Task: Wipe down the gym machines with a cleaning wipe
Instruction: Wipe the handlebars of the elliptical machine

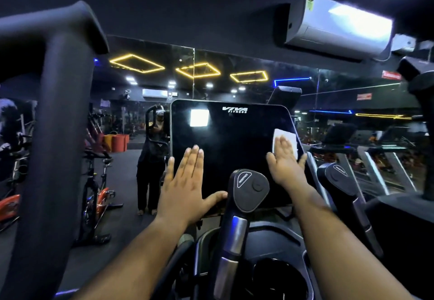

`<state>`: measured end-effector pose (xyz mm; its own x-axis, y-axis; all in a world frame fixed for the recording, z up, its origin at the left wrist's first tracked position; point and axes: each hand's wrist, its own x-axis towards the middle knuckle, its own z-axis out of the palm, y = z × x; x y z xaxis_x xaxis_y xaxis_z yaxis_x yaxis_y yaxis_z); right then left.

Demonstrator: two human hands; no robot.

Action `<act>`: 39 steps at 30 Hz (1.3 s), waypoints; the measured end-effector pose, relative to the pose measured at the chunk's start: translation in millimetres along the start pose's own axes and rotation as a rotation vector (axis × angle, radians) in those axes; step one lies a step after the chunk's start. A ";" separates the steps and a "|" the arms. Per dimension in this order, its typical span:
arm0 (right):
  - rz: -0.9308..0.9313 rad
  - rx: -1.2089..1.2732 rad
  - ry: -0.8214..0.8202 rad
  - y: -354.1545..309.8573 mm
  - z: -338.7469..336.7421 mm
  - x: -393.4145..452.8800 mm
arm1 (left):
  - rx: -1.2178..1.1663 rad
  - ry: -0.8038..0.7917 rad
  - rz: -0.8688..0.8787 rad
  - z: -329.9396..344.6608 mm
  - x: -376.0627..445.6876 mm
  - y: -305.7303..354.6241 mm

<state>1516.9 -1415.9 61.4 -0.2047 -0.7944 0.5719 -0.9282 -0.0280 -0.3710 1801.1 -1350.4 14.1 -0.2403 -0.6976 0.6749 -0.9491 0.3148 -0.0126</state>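
The glossy black screen [234, 149], judged rigid but smudge-prone, is steadied near its lower left edge by the flat, straight-fingered left hand [187, 182]. The white wipe [285, 141], judged soft and light, is pressed under the outstretched fingers of the right hand [285, 159], close to the screen's right edge; open glass lies leftward of those fingertips, toward the left hand.

White cleaning wipe [285, 142] lies flat against the right edge of the machine's black, glossy console screen [231, 142], unlit.
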 end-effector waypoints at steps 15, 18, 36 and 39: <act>-0.016 0.064 0.006 -22.0 -4.1 40.0 | 0.062 0.004 0.031 11.6 4.0 -2.5; -0.312 0.057 -0.042 -66.7 8.5 23.9 | 0.053 0.010 0.019 7.0 4.3 0.5; 0.034 0.007 0.016 -23.9 -18.2 77.6 | 0.088 -0.015 0.018 8.0 4.7 0.5; 0.055 0.073 0.036 -39.7 -15.3 80.1 | 0.088 -0.026 0.012 7.8 5.3 1.3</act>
<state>1532.7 -1469.2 133.1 -0.2671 -0.7739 0.5742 -0.8902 -0.0300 -0.4545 1796.9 -1358.7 11.9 -0.2561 -0.7106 0.6554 -0.9599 0.2667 -0.0860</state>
